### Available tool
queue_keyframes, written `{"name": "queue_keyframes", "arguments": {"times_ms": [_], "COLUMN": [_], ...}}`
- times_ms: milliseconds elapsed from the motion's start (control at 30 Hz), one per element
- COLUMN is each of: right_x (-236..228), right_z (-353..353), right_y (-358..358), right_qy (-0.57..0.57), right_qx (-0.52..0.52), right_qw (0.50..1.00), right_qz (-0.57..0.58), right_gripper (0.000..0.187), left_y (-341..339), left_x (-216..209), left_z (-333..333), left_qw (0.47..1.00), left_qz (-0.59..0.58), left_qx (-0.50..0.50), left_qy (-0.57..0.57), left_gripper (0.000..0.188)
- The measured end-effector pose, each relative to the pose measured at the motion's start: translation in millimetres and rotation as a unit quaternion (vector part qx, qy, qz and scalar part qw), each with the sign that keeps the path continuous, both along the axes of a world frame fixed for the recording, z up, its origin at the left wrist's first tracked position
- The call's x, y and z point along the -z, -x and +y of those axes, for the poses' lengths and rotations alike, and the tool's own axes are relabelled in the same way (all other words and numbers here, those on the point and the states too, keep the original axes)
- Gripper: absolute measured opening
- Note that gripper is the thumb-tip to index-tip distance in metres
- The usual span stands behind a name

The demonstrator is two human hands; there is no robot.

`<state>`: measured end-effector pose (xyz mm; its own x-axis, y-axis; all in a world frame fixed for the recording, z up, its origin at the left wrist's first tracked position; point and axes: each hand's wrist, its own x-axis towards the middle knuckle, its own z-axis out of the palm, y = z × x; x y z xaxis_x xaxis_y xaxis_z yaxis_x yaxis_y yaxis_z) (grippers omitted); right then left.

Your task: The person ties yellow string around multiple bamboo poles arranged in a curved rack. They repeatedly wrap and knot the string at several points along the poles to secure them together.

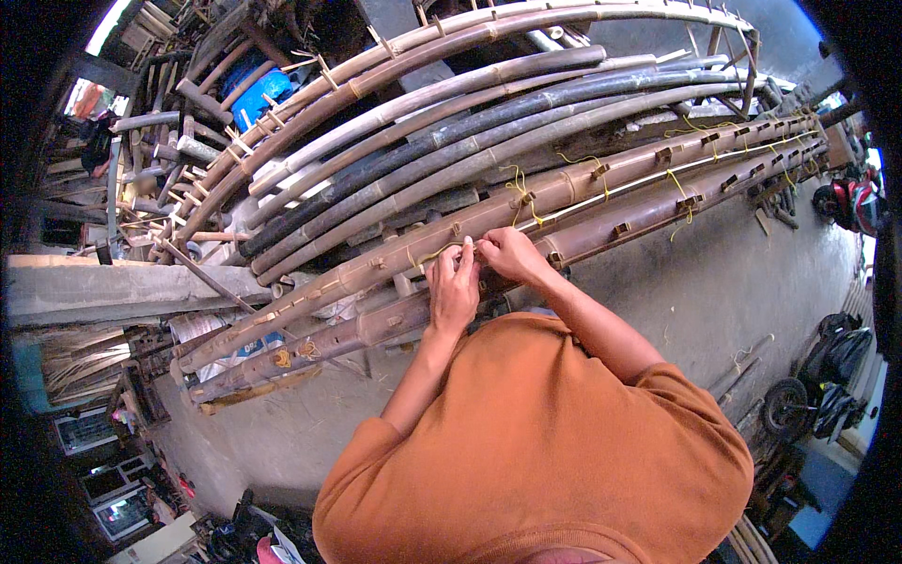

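Observation:
Two long brown bamboo poles lie side by side, the far pole (395,258) and the near pole (385,318), with short pegs and slots along them. My left hand (454,293) is over the gap between them, fingers drawn together at a thin yellow cord (430,255). Close beside it, my right hand (510,256) is closed in a pinch on the cord, which is partly hidden by the fingers. Yellow ties (522,195) loop around the far pole to the right. A thin pale strip (648,179) runs between the poles.
Beyond the poles, several curved bamboo lengths (442,146) are stacked beside a long pegged bamboo frame (348,92). A concrete ledge (141,293) stands at left, and a blue plastic bag (258,92) lies among the wood. Motorcycles (850,202) stand at right on the concrete floor (695,291).

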<state>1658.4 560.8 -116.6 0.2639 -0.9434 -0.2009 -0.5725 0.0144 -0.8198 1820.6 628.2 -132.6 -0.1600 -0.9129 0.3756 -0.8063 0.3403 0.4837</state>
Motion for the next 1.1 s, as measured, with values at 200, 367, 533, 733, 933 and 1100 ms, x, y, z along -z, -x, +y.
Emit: {"name": "queue_keyframes", "arguments": {"times_ms": [200, 367, 533, 733, 933, 1100], "right_x": [-18, -20, 1, -53, -136, -72], "right_z": [6, 29, 56, 65, 19, -9], "right_y": [10, 33, 44, 68, 70, 44], "right_qy": [-0.037, 0.061, 0.078, 0.017, 0.018, 0.160], "right_qx": [-0.028, -0.010, 0.005, 0.031, 0.031, -0.068], "right_qw": [0.998, 0.996, 0.988, 0.997, 0.921, 0.963], "right_qz": [-0.050, 0.070, 0.132, 0.065, -0.389, -0.207], "right_gripper": [0.032, 0.031, 0.029, 0.040, 0.025, 0.043], "left_y": [-20, -54, -83, -73, -16, -22], "left_x": [1, -33, -18, -30, -76, -109], "left_z": [-13, -47, -99, -83, -34, -40], "left_qw": [0.977, 0.624, 0.564, 0.769, 0.834, 0.750], "left_qz": [0.187, 0.749, 0.782, 0.545, 0.320, 0.565], "left_qx": [-0.013, -0.026, -0.078, 0.001, 0.257, 0.161], "left_qy": [-0.102, -0.222, -0.252, -0.334, -0.368, -0.303], "left_gripper": [0.016, 0.027, 0.032, 0.026, 0.037, 0.036]}}
